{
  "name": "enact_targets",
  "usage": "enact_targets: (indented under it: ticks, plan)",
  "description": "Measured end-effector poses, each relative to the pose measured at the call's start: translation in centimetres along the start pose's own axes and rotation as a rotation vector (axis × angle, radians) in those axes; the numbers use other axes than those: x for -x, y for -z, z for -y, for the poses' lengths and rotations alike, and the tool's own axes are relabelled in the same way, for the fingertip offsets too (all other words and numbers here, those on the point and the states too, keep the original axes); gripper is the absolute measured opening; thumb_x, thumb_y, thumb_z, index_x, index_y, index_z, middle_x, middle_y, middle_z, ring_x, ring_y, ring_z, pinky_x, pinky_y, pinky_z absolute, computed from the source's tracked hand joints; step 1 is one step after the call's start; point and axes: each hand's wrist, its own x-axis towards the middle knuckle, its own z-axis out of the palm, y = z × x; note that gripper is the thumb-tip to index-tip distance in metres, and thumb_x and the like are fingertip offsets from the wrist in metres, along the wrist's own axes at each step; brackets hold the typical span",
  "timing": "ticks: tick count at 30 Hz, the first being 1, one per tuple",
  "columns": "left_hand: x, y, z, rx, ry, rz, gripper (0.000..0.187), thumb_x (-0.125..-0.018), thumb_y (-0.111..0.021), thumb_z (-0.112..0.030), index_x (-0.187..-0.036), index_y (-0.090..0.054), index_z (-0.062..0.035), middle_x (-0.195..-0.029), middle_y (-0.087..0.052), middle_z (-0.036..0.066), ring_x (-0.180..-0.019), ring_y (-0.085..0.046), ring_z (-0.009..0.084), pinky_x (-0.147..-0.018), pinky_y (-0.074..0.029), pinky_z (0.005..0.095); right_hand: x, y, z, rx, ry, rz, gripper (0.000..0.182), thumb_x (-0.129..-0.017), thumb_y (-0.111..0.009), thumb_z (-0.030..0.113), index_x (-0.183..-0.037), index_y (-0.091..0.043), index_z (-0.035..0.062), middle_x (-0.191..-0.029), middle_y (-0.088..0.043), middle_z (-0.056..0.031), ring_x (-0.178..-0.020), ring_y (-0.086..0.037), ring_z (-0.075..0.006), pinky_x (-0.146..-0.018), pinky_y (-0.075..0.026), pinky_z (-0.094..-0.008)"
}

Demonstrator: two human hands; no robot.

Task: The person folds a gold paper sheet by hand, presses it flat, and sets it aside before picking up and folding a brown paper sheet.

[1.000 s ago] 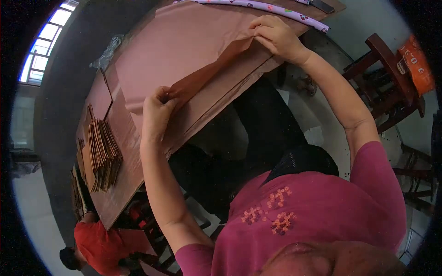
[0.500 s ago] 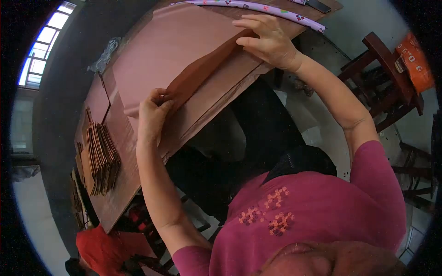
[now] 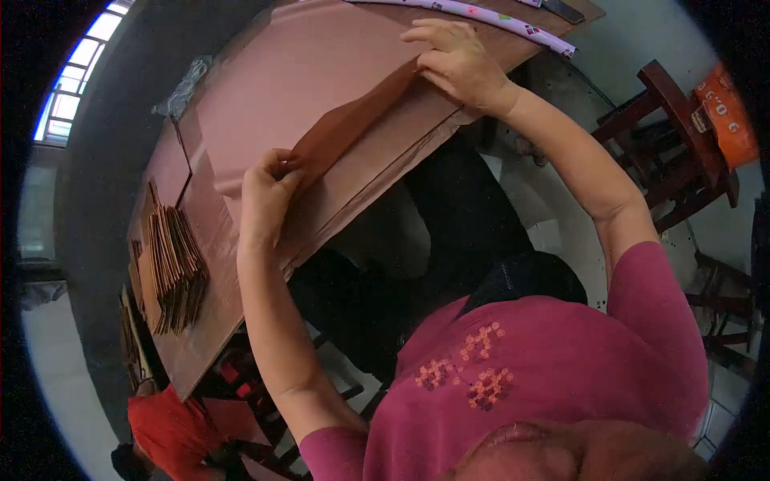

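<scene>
A large pinkish-brown sheet of paper (image 3: 321, 64) lies across the table, over what look like more sheets. Its near edge is raised along a line between my two hands, and a darker strip shows beneath. My left hand (image 3: 269, 188) pinches this edge at its left end, fingers closed. At the upper right, my right hand (image 3: 459, 66) has the edge between thumb and fingers, with some other fingers stretched out above the sheet.
A stack of folded brown card pieces (image 3: 178, 268) stands at the table's left. Clear crumpled plastic (image 3: 183, 86) lies behind it. A patterned lilac roll (image 3: 481, 16) borders the far side. Wooden chairs (image 3: 682, 120) stand at right. A person in red (image 3: 172, 429) is at lower left.
My right hand has shifted slightly left and its thumb and fingers have come closer together on the sheet's edge. My left hand stays in place.
</scene>
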Motion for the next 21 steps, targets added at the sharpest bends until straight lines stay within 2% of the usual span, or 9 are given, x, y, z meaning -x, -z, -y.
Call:
enact_targets:
  ticks: [4,7,9,10,12,14,16,20,21]
  plan:
    - [-0.6,-0.1,1.3,0.076,-0.049,0.025,0.023,-0.089,-0.062,0.004,-0.111,-0.064,0.0032,-0.095,-0.066,0.006,-0.087,-0.062,0.014,-0.078,-0.049,0.0252,-0.1,0.2,0.3,-0.018,-0.046,0.003,0.014,-0.077,-0.074,0.01,-0.087,-0.064,0.0067,-0.131,-0.057,-0.0069,-0.129,-0.049,-0.027,-0.103,-0.038,-0.0413]
    - [-1.1,-0.1,2.2,0.019,-0.11,0.03,0.022,-0.089,-0.062,0.003,-0.111,-0.064,0.0041,-0.093,-0.066,0.006,-0.086,-0.061,0.0141,-0.077,-0.049,0.0251,-0.3,1.4,1.9,-0.102,-0.098,-0.167,0.019,-0.076,-0.076,0.013,-0.089,-0.063,0.0073,-0.126,-0.058,-0.0077,-0.12,-0.054,-0.0271,-0.098,-0.041,-0.0406]
    - [-1.1,-0.1,2.2,-0.009,-0.116,0.013,0.022,-0.089,-0.062,0.003,-0.111,-0.064,0.0042,-0.093,-0.067,0.005,-0.085,-0.062,0.0143,-0.077,-0.048,0.0256,0.6,2.5,3.1,-0.107,0.054,-0.088,0.016,-0.084,-0.069,0.021,-0.091,-0.062,0.0086,-0.11,-0.061,-0.0076,-0.105,-0.059,-0.0259,-0.09,-0.046,-0.0385]
    - [-1.1,0.0,2.2,-0.038,-0.132,0.003,0.022,-0.088,-0.062,0.002,-0.11,-0.064,0.0043,-0.093,-0.067,0.005,-0.085,-0.062,0.0145,-0.077,-0.048,0.026,1.2,2.1,3.8,-0.227,0.142,0.033,0.021,-0.081,-0.072,0.025,-0.091,-0.062,0.01,-0.106,-0.06,-0.0069,-0.102,-0.058,-0.0244,-0.087,-0.047,-0.037]
    - [-1.3,0.0,2.1,-0.068,-0.17,0.005,0.021,-0.089,-0.062,0.001,-0.109,-0.064,0.0047,-0.092,-0.068,0.006,-0.085,-0.062,0.0148,-0.078,-0.049,0.0274,1.8,1.2,5.3,-0.268,0.193,0.207,0.025,-0.076,-0.076,0.018,-0.093,-0.062,0.0065,-0.101,-0.061,-0.0084,-0.093,-0.059,-0.0263,-0.083,-0.048,-0.0385]
    - [-1.1,0.2,1.7,-0.098,-0.204,0.008,0.021,-0.089,-0.062,-0.001,-0.108,-0.065,0.005,-0.092,-0.069,0.008,-0.085,-0.062,0.0151,-0.078,-0.049,0.0287,3.0,-0.6,5.0,-0.282,0.186,0.194,0.021,-0.078,-0.071,0.015,-0.094,-0.063,0.0057,-0.096,-0.061,-0.0083,-0.091,-0.061,-0.0264,-0.082,-0.049,-0.0375]
    - [-0.5,0.4,0.6,-0.298,-0.22,-0.003,0.022,-0.092,-0.062,-0.005,-0.111,-0.066,0.0045,-0.096,-0.072,0.011,-0.091,-0.065,0.0171,-0.088,-0.047,0.028,3.3,-1.1,4.9,-0.23,0.2,0.195,0.01,-0.08,-0.062,0.016,-0.087,-0.06,0.0089,-0.09,-0.059,-0.0059,-0.085,-0.06,-0.0251,-0.08,-0.048,-0.0362]
    - [-1.1,0.5,2.5,-0.328,-0.315,0.014,0.02,-0.092,-0.061,-0.007,-0.109,-0.067,0.0032,-0.094,-0.072,0.01,-0.089,-0.066,0.0173,-0.085,-0.049,0.0297,3.1,-1.3,4.8,-0.255,0.193,0.233,0.008,-0.08,-0.058,0.014,-0.086,-0.06,0.0092,-0.087,-0.059,-0.0057,-0.084,-0.06,-0.0245,-0.078,-0.049,-0.0355]
    - [-0.9,0.2,2.5,-0.343,-0.337,-0.004,0.02,-0.091,-0.062,-0.01,-0.106,-0.068,0.0009,-0.094,-0.071,0.015,-0.088,-0.067,0.0271,-0.082,-0.05,0.0351,3.0,-1.3,4.8,-0.233,0.197,0.231,0.006,-0.08,-0.059,0.014,-0.084,-0.06,0.0091,-0.085,-0.058,-0.0055,-0.083,-0.06,-0.0243,-0.077,-0.049,-0.0352]
